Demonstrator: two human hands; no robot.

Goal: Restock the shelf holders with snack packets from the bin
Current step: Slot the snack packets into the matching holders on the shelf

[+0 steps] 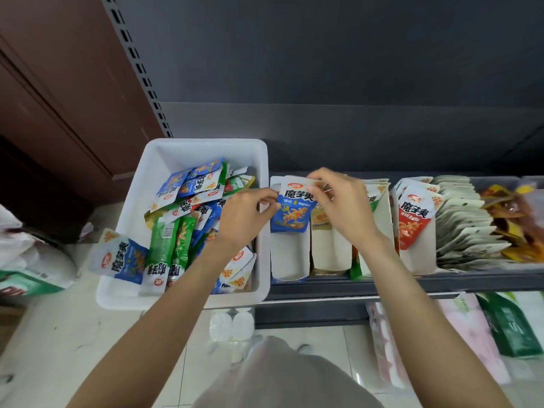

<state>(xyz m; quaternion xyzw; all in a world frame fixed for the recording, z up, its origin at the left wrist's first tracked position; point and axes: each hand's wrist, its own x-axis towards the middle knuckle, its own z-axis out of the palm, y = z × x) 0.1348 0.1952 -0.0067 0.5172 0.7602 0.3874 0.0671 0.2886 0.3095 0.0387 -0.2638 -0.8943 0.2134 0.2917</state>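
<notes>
A white bin (pixel 164 151) on the left holds several blue, green and red snack packets. One blue packet (pixel 122 257) hangs over its front left rim. A blue snack packet (pixel 293 212) stands upright in the leftmost white holder (pixel 288 260) on the shelf. My left hand (pixel 245 219) pinches its left edge and my right hand (pixel 341 204) pinches its top right corner. To the right stand a second holder (pixel 331 251), a green-edged holder (pixel 379 219) and a holder with a red packet (pixel 415 219).
Rows of pale packets (pixel 462 228) and dark orange snacks (pixel 512 219) fill the shelf at the right. The dark shelf edge (pixel 338 287) runs below the holders. White bottles (pixel 232 323) and bagged goods (pixel 471 328) lie lower down. White bags (pixel 32 266) sit on the floor at left.
</notes>
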